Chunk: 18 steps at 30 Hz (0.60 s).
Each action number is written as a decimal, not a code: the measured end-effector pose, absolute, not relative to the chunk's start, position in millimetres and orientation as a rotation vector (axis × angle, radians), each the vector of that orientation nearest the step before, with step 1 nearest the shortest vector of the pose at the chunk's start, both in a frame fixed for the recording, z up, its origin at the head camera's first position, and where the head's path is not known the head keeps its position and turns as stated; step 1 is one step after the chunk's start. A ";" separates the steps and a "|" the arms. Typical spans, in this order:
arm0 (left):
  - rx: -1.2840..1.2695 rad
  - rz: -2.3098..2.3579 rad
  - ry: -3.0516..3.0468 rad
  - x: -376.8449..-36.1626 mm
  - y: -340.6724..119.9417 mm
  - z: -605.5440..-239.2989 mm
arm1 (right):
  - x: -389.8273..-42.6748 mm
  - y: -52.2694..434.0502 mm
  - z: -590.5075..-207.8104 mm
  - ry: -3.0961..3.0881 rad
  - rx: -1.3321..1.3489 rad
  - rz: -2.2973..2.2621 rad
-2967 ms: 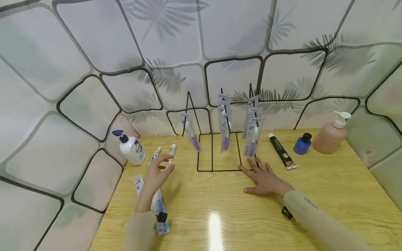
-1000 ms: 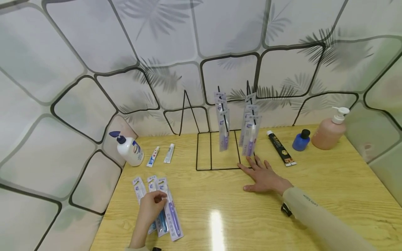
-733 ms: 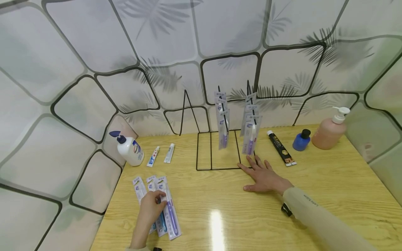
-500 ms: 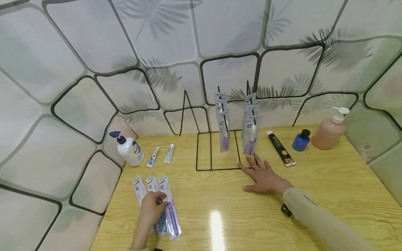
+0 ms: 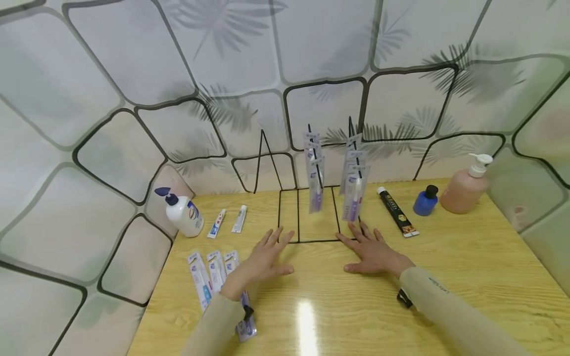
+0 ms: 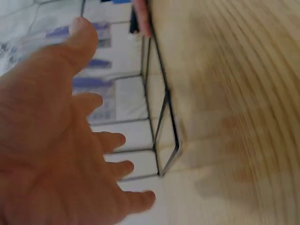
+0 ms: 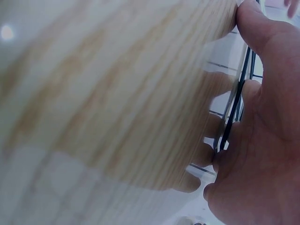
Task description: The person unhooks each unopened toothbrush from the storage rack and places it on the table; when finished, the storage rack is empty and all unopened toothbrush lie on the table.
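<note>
A black wire rack stands at the table's back. My left hand reaches its front left corner, fingers spread, holding nothing. In the left wrist view that hand has its fingertips close beside the wire. My right hand lies flat with spread fingers at the front right corner, fingertips on the base wire. Packaged toothbrushes hang on the middle hook and the right hook; the left hook is bare. Three packaged toothbrushes lie at the left, partly hidden by my left forearm.
Two small toothpaste tubes and a white pump bottle are at the back left. Right of the rack are a black toothpaste box-like tube, a blue bottle and a pink pump bottle. A patterned wall rises behind.
The toothbrush from the left hook now lies on the table beside two others. My left hand has let go of it and moved up and right to the rack. The right hand stays put.
</note>
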<state>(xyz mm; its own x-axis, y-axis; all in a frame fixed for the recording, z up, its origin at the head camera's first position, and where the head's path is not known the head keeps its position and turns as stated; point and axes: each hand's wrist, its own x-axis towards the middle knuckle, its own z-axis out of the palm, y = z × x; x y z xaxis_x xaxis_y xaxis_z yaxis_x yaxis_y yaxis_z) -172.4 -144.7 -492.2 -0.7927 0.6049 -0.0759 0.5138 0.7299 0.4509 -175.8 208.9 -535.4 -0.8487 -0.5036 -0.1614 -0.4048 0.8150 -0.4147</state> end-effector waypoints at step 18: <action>0.596 0.221 2.619 -178.8 -115.4 -515.3 | -170.1 196.8 -518.0 2.834 -0.669 -0.386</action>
<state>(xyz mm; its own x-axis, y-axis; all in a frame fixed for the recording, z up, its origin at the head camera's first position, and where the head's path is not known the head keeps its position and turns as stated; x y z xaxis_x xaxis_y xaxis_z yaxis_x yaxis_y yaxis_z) -178.8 -115.4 -515.3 -0.8089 0.4439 -0.3854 0.3730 0.8943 0.2472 -170.1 196.8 -518.0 -0.8764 -0.4617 -0.1369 -0.4083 0.8631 -0.2971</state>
